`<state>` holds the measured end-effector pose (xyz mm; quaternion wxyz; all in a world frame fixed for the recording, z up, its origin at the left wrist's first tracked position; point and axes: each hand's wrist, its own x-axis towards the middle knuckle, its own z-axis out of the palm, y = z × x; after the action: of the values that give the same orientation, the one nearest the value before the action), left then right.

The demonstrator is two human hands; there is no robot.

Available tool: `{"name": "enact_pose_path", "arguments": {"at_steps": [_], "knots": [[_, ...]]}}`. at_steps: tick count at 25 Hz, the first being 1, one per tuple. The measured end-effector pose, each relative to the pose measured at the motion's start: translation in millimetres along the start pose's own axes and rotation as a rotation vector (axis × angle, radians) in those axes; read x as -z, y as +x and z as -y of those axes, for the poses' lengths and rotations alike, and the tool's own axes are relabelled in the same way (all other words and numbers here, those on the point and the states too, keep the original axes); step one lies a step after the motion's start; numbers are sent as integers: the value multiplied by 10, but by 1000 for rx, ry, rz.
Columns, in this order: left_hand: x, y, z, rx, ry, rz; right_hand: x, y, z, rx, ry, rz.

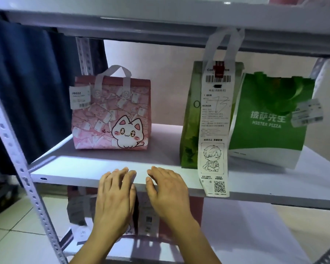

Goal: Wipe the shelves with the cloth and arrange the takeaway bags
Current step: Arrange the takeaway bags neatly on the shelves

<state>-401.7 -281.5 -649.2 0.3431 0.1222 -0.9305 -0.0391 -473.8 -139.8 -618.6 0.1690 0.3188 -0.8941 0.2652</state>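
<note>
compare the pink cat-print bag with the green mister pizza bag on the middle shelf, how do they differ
The pink cat-print fabric bag stands at the shelf's left, apart from other bags; the green and white Mister Pizza bag sits at the right, pressed against a taller green bag. The pink bag's handles stand upright; the pizza bag's handles are not visible. The pink bag's slip is at its upper left, the pizza bag's at its right edge. Both rest on the white shelf and carry printed slips.

Middle shelf point(160, 180), before you: cat bag point(112, 115) stands at left, set back from the front edge; pizza bag point(269, 119) at right, with a taller bag point(191, 119) just beside it on its left, a long receipt point(214, 134) hanging down its front past the shelf edge. Your left hand point(114, 195) and right hand point(168, 193) lie side by side at the front edge, between the bags. Lower shelf point(246, 235): another bag point(151, 216) behind your hands
</note>
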Motion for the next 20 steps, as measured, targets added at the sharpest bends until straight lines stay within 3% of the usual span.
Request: {"name": "enact_pose_path", "arguments": {"at_steps": [13,20], "knots": [[104,23,55,-3,-58,28,-96,33,54,-28,-128,-112],[488,79,612,-229,-97,296,-36,-1,77,44,-147,-95]]}}
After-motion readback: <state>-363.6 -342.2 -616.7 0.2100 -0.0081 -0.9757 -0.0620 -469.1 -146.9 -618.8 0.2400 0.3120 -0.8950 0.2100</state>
